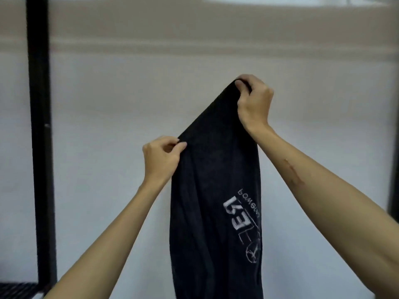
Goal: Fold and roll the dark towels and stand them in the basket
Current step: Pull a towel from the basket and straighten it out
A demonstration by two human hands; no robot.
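A dark towel [207,212] with a white printed logo hangs lengthwise in the air in front of me, its lower end running out of the frame's bottom. My right hand [253,102] is raised highest and grips the towel's top corner. Lower and to the left, my left hand [162,157] pinches the towel's upper edge between thumb and fingers. The logo reads mirrored and sideways on the towel's right half. No basket is in view.
A pale wall fills the background. A black vertical post [41,137] stands at the left, with a dark slatted shelf [17,291] at its foot. Another dark upright [394,199] shows at the right edge.
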